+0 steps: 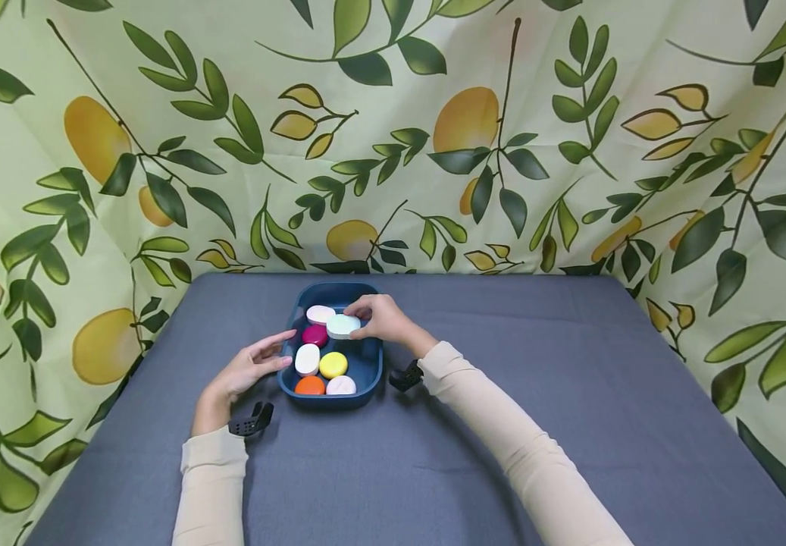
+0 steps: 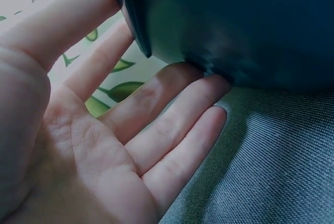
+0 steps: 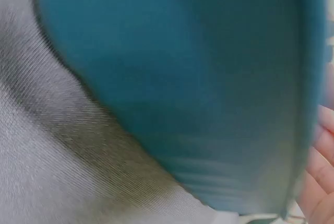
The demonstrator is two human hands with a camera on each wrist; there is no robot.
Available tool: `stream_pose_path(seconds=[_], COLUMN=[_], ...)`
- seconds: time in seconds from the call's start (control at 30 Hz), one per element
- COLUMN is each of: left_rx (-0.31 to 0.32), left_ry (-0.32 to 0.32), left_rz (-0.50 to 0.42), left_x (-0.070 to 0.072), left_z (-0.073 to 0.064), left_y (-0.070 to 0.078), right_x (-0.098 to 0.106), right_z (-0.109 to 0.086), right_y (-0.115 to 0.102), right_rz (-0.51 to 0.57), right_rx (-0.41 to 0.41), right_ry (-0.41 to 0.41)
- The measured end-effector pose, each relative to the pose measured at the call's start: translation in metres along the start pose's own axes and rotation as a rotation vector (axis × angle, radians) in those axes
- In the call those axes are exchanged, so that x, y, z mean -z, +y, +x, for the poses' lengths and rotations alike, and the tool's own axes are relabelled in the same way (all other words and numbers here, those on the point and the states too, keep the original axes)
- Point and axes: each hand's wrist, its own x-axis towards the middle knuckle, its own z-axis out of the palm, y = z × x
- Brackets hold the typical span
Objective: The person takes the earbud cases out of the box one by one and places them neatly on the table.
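Note:
A dark blue tray (image 1: pixel 365 371) with rounded corners holds smooth round and oval pieces that look like soap bars. In the head view my right hand (image 1: pixel 386 318) pinches a pale mint oval soap bar (image 1: pixel 342 327) between thumb and fingers, over the tray's upper right part. Around it lie a pale pink bar (image 1: pixel 320 314), a magenta bar (image 1: pixel 314 335) and a yellow one (image 1: pixel 333 365). My left hand (image 1: pixel 249 370) is at the tray's left wall, thumb and fingers spread. In the left wrist view, its nearly straight fingertips (image 2: pixel 211 122) are against the tray's outside (image 2: pixel 250 31).
At the tray's near end lie a white oval bar (image 1: pixel 307 359), an orange bar (image 1: pixel 310 386) and a whitish round bar (image 1: pixel 341 385). A grey-blue cloth (image 1: pixel 502 394) covers the table. Leaf-and-fruit patterned fabric (image 1: pixel 393 136) hangs behind and at both sides.

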Motion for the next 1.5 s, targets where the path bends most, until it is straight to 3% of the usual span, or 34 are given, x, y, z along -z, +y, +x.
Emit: stream_pose_path(seconds=[0.23, 0.4, 0.57, 0.87, 1.23, 1.5], left_rx=[0.003, 0.021, 0.032, 0.034, 0.018, 0.014], left_ry=[0.009, 0.011, 0.005, 0.006, 0.008, 0.005], left_rz=[0.002, 0.011, 0.010, 0.010, 0.003, 0.004], left_x=[-0.001, -0.001, -0.001, -0.002, -0.001, -0.002], left_z=[0.000, -0.001, -0.001, 0.000, -0.001, 0.000], left_y=[-0.001, 0.000, 0.001, -0.001, -0.002, -0.003], right_x=[0.031, 0.052, 0.056, 0.038, 0.033, 0.051], right_z=[-0.019, -0.035, -0.045, -0.048, -0.046, -0.040], right_y=[0.021, 0.048, 0.070, 0.087, 0.088, 0.072], right_rz=[0.228, 0.321, 0.282, 0.192, 0.148, 0.188], right_rx=[-0.035, -0.133, -0.197, -0.293, -0.315, -0.336], right_ry=[0.138, 0.202, 0.196, 0.141, 0.149, 0.161])
